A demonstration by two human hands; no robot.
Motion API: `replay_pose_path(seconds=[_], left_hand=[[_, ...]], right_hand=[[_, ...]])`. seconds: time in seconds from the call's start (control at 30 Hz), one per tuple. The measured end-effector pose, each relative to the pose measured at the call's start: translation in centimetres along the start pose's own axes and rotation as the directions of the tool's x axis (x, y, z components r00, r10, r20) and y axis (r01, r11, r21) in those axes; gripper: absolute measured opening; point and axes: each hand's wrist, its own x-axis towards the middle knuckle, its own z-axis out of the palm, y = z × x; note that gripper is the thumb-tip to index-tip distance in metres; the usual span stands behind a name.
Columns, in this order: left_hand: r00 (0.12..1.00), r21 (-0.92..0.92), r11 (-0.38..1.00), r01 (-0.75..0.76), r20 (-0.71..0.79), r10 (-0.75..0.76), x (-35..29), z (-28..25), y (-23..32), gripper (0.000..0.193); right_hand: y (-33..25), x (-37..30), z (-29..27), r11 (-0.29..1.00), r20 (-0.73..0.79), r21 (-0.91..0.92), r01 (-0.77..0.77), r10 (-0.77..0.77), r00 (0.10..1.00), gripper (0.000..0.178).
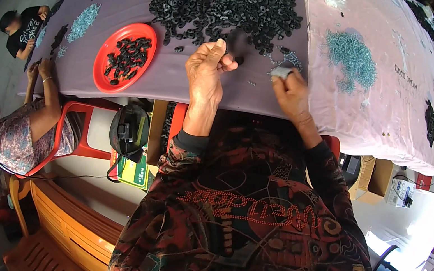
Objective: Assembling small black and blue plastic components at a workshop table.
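Observation:
My left hand point(207, 74) is raised over the purple cloth, thumb and fingers pressed together. A small black plastic piece point(239, 60) shows at its fingertips. To the right, my right hand point(293, 97) is curled, with a pale grey patch point(280, 72) at its fingertips; blur hides what it is. Just beyond that hand lies a loose scatter of small silvery-blue springs point(288, 60). Farther off, a big heap of black ring-like plastic pieces point(254, 11) spreads over the cloth. A red oval tray point(100, 72) on the left holds more black pieces that look assembled.
A larger heap of springs point(351, 60) lies on the pink cloth point(389, 126) at right. Another spring pile point(83, 22) is at far left. People work along the left edge, the nearest person point(25, 128) beside a red chair point(62, 128). An orange bench point(73, 218) stands behind.

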Motion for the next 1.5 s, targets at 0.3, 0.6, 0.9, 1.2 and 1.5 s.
replay_pose_path(seconds=[0.3,0.6,0.9,1.2,1.5], left_hand=[[0.991,0.055,0.998,0.014,0.129,-0.021,-0.3,0.1,-1.3,0.013],[0.969,0.145,0.988,0.060,0.228,-0.092,-1.5,1.5,-1.8,0.018],[0.957,0.168,0.985,-0.047,0.289,-0.003,-1.0,1.3,-1.1,0.026],[0.921,0.241,0.940,-0.240,0.362,0.143,-1.1,1.5,-0.5,0.033],[0.854,0.333,0.835,-0.439,0.443,0.273,-1.6,1.8,-0.5,0.033]], right_hand=[[-2.7,-0.8,2.4,0.898,0.290,-0.392,0.198,-0.083,0.953,0.012],[-1.8,-0.8,2.9,0.881,0.301,-0.392,0.265,-0.149,0.942,0.015],[-1.5,-1.3,2.6,0.899,0.221,-0.374,0.229,-0.153,0.963,0.019],[-1.4,-1.4,2.4,0.936,0.209,-0.295,0.191,-0.132,0.969,0.009],[-0.8,-1.6,2.6,0.946,0.210,-0.290,0.146,-0.085,0.974,0.009]])
